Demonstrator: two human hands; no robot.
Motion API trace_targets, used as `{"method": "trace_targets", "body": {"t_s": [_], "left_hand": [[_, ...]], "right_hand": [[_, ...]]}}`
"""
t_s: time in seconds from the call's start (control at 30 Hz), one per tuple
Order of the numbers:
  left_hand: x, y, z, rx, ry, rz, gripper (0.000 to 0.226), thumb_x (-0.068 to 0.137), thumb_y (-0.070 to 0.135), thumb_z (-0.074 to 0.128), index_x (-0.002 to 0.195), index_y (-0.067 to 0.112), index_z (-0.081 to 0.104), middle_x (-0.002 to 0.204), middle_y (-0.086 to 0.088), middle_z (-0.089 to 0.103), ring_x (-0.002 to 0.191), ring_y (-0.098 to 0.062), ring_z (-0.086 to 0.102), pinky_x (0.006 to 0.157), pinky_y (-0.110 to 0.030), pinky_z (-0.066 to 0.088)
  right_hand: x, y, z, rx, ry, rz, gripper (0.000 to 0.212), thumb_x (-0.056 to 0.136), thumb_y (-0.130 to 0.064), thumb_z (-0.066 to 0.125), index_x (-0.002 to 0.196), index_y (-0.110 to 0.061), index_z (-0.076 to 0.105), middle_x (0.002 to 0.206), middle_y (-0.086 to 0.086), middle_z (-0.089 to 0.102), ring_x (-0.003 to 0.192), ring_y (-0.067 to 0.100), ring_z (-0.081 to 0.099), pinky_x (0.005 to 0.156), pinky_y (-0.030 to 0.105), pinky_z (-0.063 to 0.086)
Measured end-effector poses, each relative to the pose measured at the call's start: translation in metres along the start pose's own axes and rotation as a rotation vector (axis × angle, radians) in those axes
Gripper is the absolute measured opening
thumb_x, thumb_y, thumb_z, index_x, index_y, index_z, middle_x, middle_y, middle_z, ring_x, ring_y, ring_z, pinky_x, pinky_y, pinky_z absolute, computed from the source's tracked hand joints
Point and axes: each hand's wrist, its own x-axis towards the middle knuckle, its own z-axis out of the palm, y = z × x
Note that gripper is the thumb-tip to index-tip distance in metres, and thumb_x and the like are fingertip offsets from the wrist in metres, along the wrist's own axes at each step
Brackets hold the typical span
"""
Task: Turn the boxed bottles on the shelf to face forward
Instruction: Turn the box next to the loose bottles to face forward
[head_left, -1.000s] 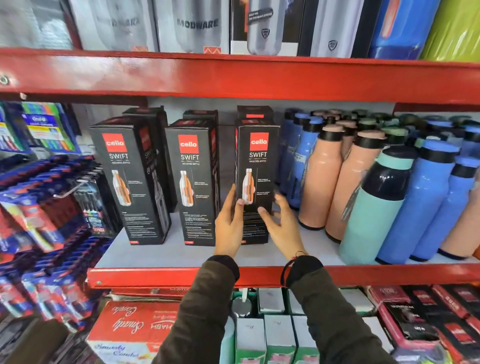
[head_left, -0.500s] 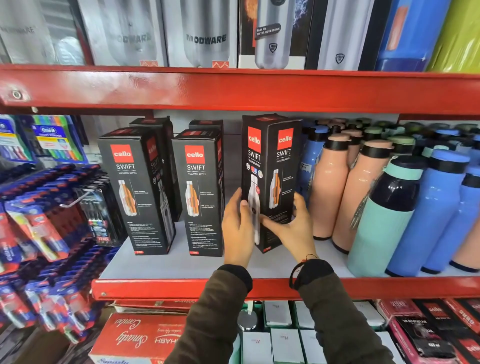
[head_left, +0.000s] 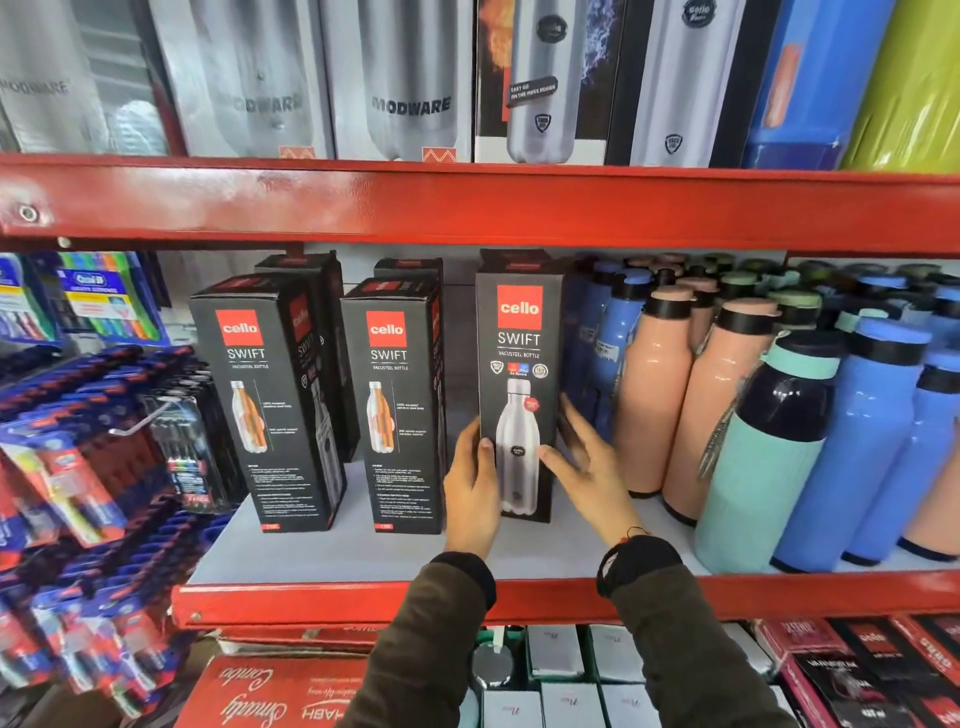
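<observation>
Both hands are up on the shelf (head_left: 363, 551), one at each side of a tall black box (head_left: 519, 364). The left hand (head_left: 470, 499) lies against the box's left edge low down, thumb tip pressed on the front face. The right hand (head_left: 592, 467) is spread wide, fingers splayed along the box's right side and thumb reaching across the front; whether it grips or only steadies I cannot tell. The box stands upright, front face square to the aisle: a red logo patch, white lettering and a picture of a steel bottle. It sits just behind the shelf's front edge, near the middle. To its left stand two more black boxes (head_left: 270, 405) (head_left: 395, 410). Just beside it on the right crowd loose bottles (head_left: 654, 389), peach, blue and mint.
</observation>
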Motion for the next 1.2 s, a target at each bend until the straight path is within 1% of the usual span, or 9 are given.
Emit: {"method": "trace_targets", "body": {"t_s": [0.17,0.27,0.37,0.47,0.6,0.73,0.93,1.07,1.2], "left_hand": [[0.000,-0.006,0.000,0.005,-0.016,0.019,0.039,0.107,0.016,0.042,0.146,0.021,0.047,0.133,0.017,0.056,0.118,0.020,0.050,0.092,0.006,0.035],[0.000,-0.009,0.001,0.020,-0.016,0.004,0.039,0.108,0.015,0.041,0.146,0.020,0.046,0.132,0.014,0.057,0.118,0.009,0.055,0.091,0.006,0.036],[0.001,-0.012,0.002,0.042,0.010,0.003,0.038,0.107,0.016,0.041,0.145,0.018,0.046,0.134,0.010,0.057,0.123,-0.003,0.055,0.090,0.005,0.037],[0.001,-0.012,0.002,0.055,0.017,-0.002,0.039,0.107,0.016,0.042,0.146,0.016,0.047,0.136,0.006,0.059,0.125,-0.008,0.056,0.098,-0.009,0.039],[0.002,-0.011,0.002,0.078,0.002,0.003,0.038,0.107,0.016,0.043,0.145,0.016,0.047,0.137,0.003,0.061,0.124,-0.012,0.058,0.106,-0.023,0.040],[0.000,-0.012,0.002,0.098,-0.012,0.007,0.038,0.107,0.017,0.044,0.144,0.019,0.048,0.134,0.007,0.061,0.121,-0.009,0.059,0.103,-0.022,0.041],[-0.003,-0.010,0.002,0.099,-0.002,0.009,0.039,0.107,0.016,0.044,0.145,0.019,0.047,0.136,0.005,0.060,0.122,-0.008,0.057,0.103,-0.020,0.039],[-0.007,-0.006,0.002,0.100,0.054,-0.032,0.039,0.106,0.018,0.045,0.145,0.016,0.050,0.140,0.002,0.060,0.129,-0.015,0.057,0.105,-0.021,0.039],[-0.022,0.002,-0.005,0.101,0.086,0.005,0.038,0.106,0.023,0.047,0.143,0.016,0.053,0.140,0.002,0.061,0.127,-0.010,0.059,0.106,-0.021,0.041]], "right_hand": [[-0.002,0.008,0.003,-0.069,0.011,-0.017,0.065,0.097,-0.010,0.062,0.154,-0.027,0.036,0.156,-0.010,0.045,0.142,0.001,0.041,0.119,0.031,0.034],[-0.002,0.010,0.005,-0.091,0.029,-0.015,0.062,0.098,-0.009,0.061,0.151,-0.030,0.038,0.152,-0.008,0.049,0.141,0.002,0.043,0.118,0.033,0.036],[-0.002,0.008,0.010,-0.096,0.037,-0.001,0.062,0.099,-0.010,0.059,0.141,-0.050,0.038,0.145,-0.018,0.051,0.139,0.004,0.046,0.117,0.029,0.036],[0.001,0.005,0.012,-0.109,0.042,0.017,0.066,0.099,-0.011,0.057,0.131,-0.064,0.035,0.135,-0.032,0.049,0.136,0.005,0.048,0.115,0.027,0.037],[0.000,0.003,0.013,-0.087,0.049,0.000,0.075,0.100,-0.009,0.055,0.123,-0.078,0.036,0.140,-0.020,0.052,0.136,0.008,0.050,0.114,0.027,0.038],[-0.001,0.004,0.012,-0.070,0.046,0.009,0.066,0.100,-0.009,0.054,0.130,-0.064,0.035,0.144,-0.010,0.053,0.138,0.013,0.050,0.116,0.035,0.038],[-0.006,0.004,0.010,-0.059,0.058,0.049,0.054,0.100,-0.012,0.058,0.147,-0.032,0.042,0.139,-0.012,0.054,0.127,0.007,0.056,0.107,0.025,0.042],[-0.017,-0.001,0.009,-0.083,0.199,0.040,0.033,0.096,-0.016,0.065,0.126,-0.029,0.059,0.115,-0.018,0.063,0.101,-0.015,0.060,0.088,0.010,0.048],[-0.033,-0.007,0.009,-0.042,0.307,0.009,0.017,0.093,-0.018,0.071,0.109,-0.020,0.069,0.096,-0.012,0.068,0.090,0.003,0.065,0.074,0.021,0.057]]}}
